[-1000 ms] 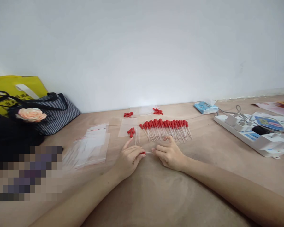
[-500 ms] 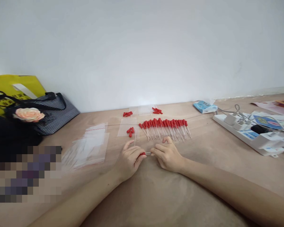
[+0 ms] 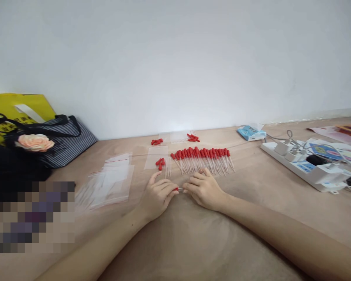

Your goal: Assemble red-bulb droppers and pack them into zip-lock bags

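Note:
My left hand [image 3: 159, 197] pinches a red rubber bulb [image 3: 176, 189], most of it hidden by the fingers. A clear dropper tube [image 3: 180, 189] runs from the bulb into the fingertips of my right hand [image 3: 203, 191], which are closed on it. Whether the tube is seated in the bulb I cannot tell. Just beyond my hands lies a row of droppers [image 3: 203, 158] with red bulbs and clear tubes. Loose red bulbs [image 3: 160, 164] and a few bare tubes [image 3: 168, 169] lie to the left of that row.
Clear zip bags [image 3: 117, 179] with thin tubes lie on the left. More red bulbs [image 3: 193, 138] are near the wall. A tissue pack [image 3: 251, 133] and a power strip [image 3: 298, 164] with plugs and cables occupy the right. A striped bag [image 3: 61, 140] stands at the left.
The bulb and tube ends have come slightly closer, with less of the bulb showing. Both hands keep their hold; the whole view has shifted a little.

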Tool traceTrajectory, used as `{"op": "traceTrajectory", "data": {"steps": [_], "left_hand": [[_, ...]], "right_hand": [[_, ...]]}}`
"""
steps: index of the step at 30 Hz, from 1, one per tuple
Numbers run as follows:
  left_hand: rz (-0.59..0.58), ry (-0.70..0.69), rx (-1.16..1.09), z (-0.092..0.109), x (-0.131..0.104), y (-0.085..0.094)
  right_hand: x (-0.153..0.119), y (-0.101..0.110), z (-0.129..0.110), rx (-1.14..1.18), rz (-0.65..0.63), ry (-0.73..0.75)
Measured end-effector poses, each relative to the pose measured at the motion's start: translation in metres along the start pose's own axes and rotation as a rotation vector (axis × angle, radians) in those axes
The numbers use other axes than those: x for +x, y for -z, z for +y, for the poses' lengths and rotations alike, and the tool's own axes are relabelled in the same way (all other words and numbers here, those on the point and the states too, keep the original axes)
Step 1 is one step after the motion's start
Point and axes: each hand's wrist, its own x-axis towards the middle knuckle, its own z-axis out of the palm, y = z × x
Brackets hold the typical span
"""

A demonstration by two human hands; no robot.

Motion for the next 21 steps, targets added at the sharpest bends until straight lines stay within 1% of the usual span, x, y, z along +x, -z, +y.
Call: {"op": "traceTrajectory", "data": {"steps": [3, 5, 6, 8, 11, 13, 15, 18, 21], "left_hand": [[0.033, -0.023, 0.044, -0.003, -0.001, 0.001], [0.07, 0.003, 0.089, -0.008, -0.001, 0.002], [0.085, 0.04, 0.116, -0.012, -0.002, 0.002], [0.078, 0.153, 0.165, -0.02, -0.003, 0.003], [0.006, 0.326, 0.198, -0.03, -0.003, 0.001], [-0.04, 0.381, 0.187, -0.033, -0.004, -0.001], [-0.064, 0.402, 0.168, -0.034, -0.004, -0.002], [-0.079, 0.423, 0.145, -0.034, -0.004, -0.003], [-0.078, 0.426, 0.132, -0.034, -0.005, -0.003]], "right_hand": [[0.0, 0.002, -0.001, -0.043, -0.048, -0.003], [-0.001, 0.003, 0.0, -0.051, -0.095, -0.053], [-0.001, 0.004, 0.002, -0.043, -0.114, -0.112], [0.002, 0.005, 0.01, 0.001, -0.134, -0.3], [0.015, 0.003, 0.027, 0.074, -0.128, -0.634], [0.029, -0.002, 0.036, 0.078, -0.127, -0.791], [0.044, -0.01, 0.042, 0.05, -0.136, -0.879], [0.065, -0.025, 0.045, 0.011, -0.189, -0.986], [0.077, -0.037, 0.044, -0.015, -0.252, -1.048]]}}
